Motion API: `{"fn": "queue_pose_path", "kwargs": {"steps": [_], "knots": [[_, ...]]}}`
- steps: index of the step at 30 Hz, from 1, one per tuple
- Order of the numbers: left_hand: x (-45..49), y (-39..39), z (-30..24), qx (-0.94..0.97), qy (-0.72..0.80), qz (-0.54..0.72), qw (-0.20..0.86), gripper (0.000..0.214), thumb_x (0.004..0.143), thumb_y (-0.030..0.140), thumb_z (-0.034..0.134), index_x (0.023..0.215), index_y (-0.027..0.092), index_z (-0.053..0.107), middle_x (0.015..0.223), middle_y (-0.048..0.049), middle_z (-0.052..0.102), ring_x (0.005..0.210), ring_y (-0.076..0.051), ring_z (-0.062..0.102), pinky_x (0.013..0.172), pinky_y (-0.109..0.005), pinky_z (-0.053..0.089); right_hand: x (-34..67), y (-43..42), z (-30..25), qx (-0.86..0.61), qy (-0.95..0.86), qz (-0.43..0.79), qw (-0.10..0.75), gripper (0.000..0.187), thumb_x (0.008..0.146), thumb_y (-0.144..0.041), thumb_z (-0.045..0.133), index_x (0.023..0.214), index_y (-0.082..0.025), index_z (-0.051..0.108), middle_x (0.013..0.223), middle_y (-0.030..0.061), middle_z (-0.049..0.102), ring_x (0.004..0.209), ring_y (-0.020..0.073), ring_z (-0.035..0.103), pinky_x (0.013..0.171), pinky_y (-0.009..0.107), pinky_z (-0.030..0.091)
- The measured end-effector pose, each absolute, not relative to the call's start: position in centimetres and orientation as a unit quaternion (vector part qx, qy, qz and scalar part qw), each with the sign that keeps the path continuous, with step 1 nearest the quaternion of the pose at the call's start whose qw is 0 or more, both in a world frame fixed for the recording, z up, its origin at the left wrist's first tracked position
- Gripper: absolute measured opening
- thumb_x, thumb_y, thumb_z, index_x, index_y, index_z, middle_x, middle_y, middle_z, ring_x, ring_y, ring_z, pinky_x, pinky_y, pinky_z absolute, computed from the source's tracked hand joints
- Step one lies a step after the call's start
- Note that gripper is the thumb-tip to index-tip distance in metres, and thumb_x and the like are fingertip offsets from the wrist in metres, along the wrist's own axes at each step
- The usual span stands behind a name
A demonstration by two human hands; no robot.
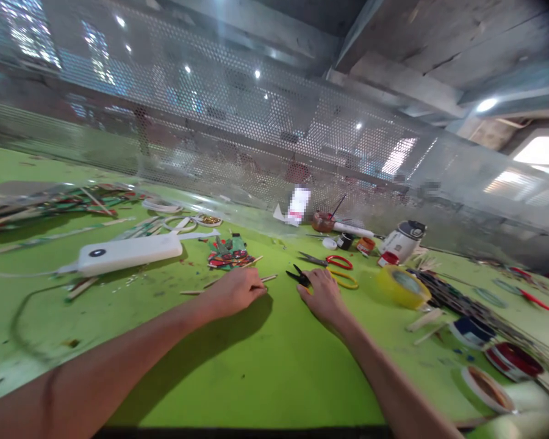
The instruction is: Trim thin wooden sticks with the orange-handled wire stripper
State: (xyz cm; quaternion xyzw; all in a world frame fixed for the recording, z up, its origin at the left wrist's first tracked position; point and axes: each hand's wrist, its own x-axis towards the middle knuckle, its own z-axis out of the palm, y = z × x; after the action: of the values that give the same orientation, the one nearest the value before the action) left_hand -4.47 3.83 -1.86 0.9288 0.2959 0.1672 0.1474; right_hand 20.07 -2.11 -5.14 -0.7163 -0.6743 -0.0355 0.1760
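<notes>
My left hand (234, 291) rests on the green table (238, 372) with its fingers curled over a thin wooden stick (268, 279). My right hand (322, 294) lies beside it, fingers closed on a small black clipper (298, 277). Just past the right hand lie yellow-handled scissors (345, 279) and red-handled scissors (333, 261). A pile of red and green cut pieces (227, 253) sits just beyond the left hand.
A white power bank (128, 253) with a cable lies at the left. A yellow tape roll (401, 285), tape rolls (512, 360), a white pot (401, 241), small jars (365, 245) and strips fill the right. A perforated metal screen (265, 134) backs the table.
</notes>
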Motion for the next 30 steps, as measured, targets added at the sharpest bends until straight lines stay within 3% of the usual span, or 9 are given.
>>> {"fn": "queue_pose_path", "kwargs": {"steps": [6, 13, 20, 25, 30], "knots": [[-4.3, 4.4, -1.6, 0.903, 0.343, 0.214, 0.144, 0.03, 0.093, 0.028, 0.04, 0.083, 0.015, 0.065, 0.075, -0.0056, 0.066, 0.069, -0.017, 0.059, 0.062, -0.025, 0.036, 20.0, -2.4, -4.5, -0.71, -0.666, -0.058, 0.219, 0.042, 0.086, -0.047, 0.051, 0.116, -0.018, 0.059, 0.113, 0.011, 0.057, 0.108, 0.0274, 0.044, 0.089, 0.04, 0.035], [-4.4, 4.4, -1.3, 0.898, 0.351, 0.229, 0.131, 0.021, 0.091, 0.03, 0.044, 0.09, 0.017, 0.06, 0.082, -0.0048, 0.066, 0.074, -0.017, 0.06, 0.064, -0.024, 0.037, 19.4, -2.3, -4.0, -0.697, -0.661, -0.086, 0.264, 0.01, 0.087, -0.023, 0.052, 0.085, -0.016, 0.059, 0.09, 0.0068, 0.058, 0.091, 0.0191, 0.051, 0.081, 0.032, 0.041], [-4.2, 3.8, -1.8, 0.93, 0.304, 0.165, 0.12, 0.015, 0.082, 0.025, 0.047, 0.077, 0.019, 0.06, 0.075, -0.0039, 0.065, 0.07, -0.021, 0.059, 0.061, -0.027, 0.036, 19.3, -2.2, -4.4, -0.713, -0.655, -0.089, 0.233, 0.02, 0.092, -0.035, 0.05, 0.093, -0.018, 0.061, 0.096, 0.004, 0.062, 0.083, 0.0149, 0.058, 0.077, 0.035, 0.049], [-3.8, 3.9, -2.1, 0.934, 0.303, 0.118, 0.146, 0.026, 0.083, 0.039, 0.049, 0.088, 0.02, 0.066, 0.091, -0.0074, 0.067, 0.082, -0.025, 0.062, 0.07, -0.031, 0.041, 20.4, -1.5, -3.5, -0.733, -0.644, -0.097, 0.197, 0.02, 0.093, -0.033, 0.049, 0.095, -0.018, 0.062, 0.102, 0.0049, 0.063, 0.09, 0.0154, 0.059, 0.081, 0.036, 0.049], [-3.7, 4.2, -1.8, 0.931, 0.317, 0.093, 0.157, 0.037, 0.085, 0.048, 0.044, 0.085, 0.02, 0.068, 0.085, -0.0077, 0.068, 0.077, -0.025, 0.061, 0.066, -0.031, 0.04, 26.4, -1.2, -0.8, -0.786, -0.591, -0.115, 0.14, 0.025, 0.092, -0.034, 0.052, 0.109, -0.018, 0.059, 0.114, 0.0071, 0.059, 0.096, 0.0185, 0.058, 0.083, 0.039, 0.049]]}}
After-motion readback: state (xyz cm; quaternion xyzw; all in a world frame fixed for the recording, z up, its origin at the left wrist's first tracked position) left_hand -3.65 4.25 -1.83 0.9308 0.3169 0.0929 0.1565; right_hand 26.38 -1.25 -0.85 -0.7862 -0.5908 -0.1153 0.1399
